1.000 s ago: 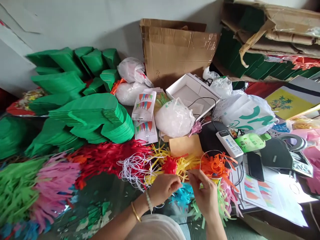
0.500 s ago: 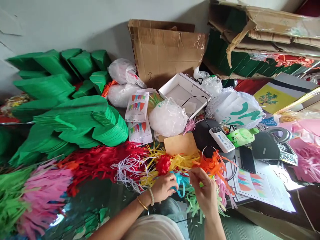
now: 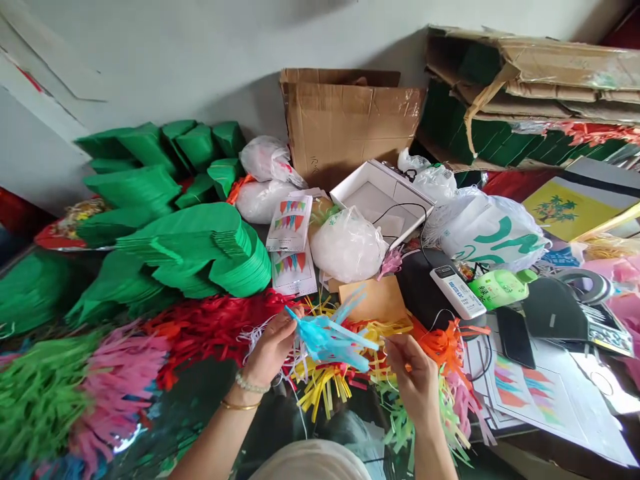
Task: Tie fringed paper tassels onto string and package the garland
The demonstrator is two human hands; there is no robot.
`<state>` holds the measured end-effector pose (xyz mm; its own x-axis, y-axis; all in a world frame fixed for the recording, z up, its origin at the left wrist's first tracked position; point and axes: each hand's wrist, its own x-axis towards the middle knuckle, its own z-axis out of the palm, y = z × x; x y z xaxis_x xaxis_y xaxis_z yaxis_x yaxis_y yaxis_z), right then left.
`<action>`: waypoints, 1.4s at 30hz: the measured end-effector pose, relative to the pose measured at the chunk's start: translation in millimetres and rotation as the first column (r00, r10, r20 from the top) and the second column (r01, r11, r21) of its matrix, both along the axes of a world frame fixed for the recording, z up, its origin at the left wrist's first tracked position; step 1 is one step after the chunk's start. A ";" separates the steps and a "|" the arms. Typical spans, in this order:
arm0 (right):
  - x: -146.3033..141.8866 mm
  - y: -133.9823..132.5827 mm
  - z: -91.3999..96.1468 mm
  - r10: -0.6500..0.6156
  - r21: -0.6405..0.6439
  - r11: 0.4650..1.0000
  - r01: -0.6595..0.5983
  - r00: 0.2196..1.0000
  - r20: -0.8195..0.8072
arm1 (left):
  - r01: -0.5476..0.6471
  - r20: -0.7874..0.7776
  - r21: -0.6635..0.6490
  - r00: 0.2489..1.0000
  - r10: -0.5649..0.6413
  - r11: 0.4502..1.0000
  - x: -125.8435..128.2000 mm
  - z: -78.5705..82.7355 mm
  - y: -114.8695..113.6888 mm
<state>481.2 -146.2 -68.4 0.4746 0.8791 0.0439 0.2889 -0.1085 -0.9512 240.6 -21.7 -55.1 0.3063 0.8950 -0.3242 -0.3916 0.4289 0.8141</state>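
My left hand [image 3: 270, 347] is raised over the table, pinching one end of a light blue paper tassel [image 3: 330, 337] whose strips fan out to the right. My right hand [image 3: 413, 373] is closed in a pinch just right of the tassel, on a thin white string that I can barely make out. Under both hands lie yellow [image 3: 325, 390], red [image 3: 210, 320] and orange paper fringes [image 3: 443, 343], with a bunch of white strings [image 3: 253, 330] beside the left hand.
Stacks of green cut paper [image 3: 200, 250] fill the left. Green [image 3: 35, 393] and pink fringes [image 3: 120, 387] lie front left. Behind are a cardboard box [image 3: 345, 123], white plastic bags [image 3: 347, 243], a white box [image 3: 383, 193], a remote [image 3: 457, 290], a green bottle [image 3: 497, 287], a phone [image 3: 513, 337].
My left hand has lifted the blue tassel up and to the left, out of the fringe pile. My right hand stayed near the same spot. The camera tilted slightly.
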 end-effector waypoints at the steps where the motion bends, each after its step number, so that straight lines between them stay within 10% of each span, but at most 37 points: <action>1: -1.2 1.0 1.6 -0.007 0.005 1.000 0.007 1.000 0.003 | -0.033 -0.001 0.019 0.999 0.033 0.999 -1.3 3.4 0.7; 6: -18.2 7.1 16.9 0.039 0.077 0.996 -0.039 0.999 0.012 | 0.080 -0.280 0.238 0.960 -0.010 0.968 4.2 27.8 -10.3; 11: -49.2 14.0 39.9 0.151 0.158 0.977 -0.141 0.987 -0.053 | 0.294 -0.462 0.189 0.869 -0.180 0.937 24.4 42.2 -36.0; 26: -62.8 23.2 49.0 0.199 0.161 0.977 -0.140 0.867 -0.456 | 0.290 0.160 -0.110 0.949 -0.271 0.951 49.0 30.3 -54.6; 42: -57.4 18.3 48.5 0.190 0.126 0.981 -0.147 0.856 -0.481 | 0.294 -0.010 -0.047 0.955 -0.295 0.955 49.1 40.7 -54.7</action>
<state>423.8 -128.0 -20.0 0.2989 0.9510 -0.0789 -0.2079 -0.0158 -0.9780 289.8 -76.5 -14.4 0.5487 0.7502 -0.3689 -0.2292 0.5593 0.7966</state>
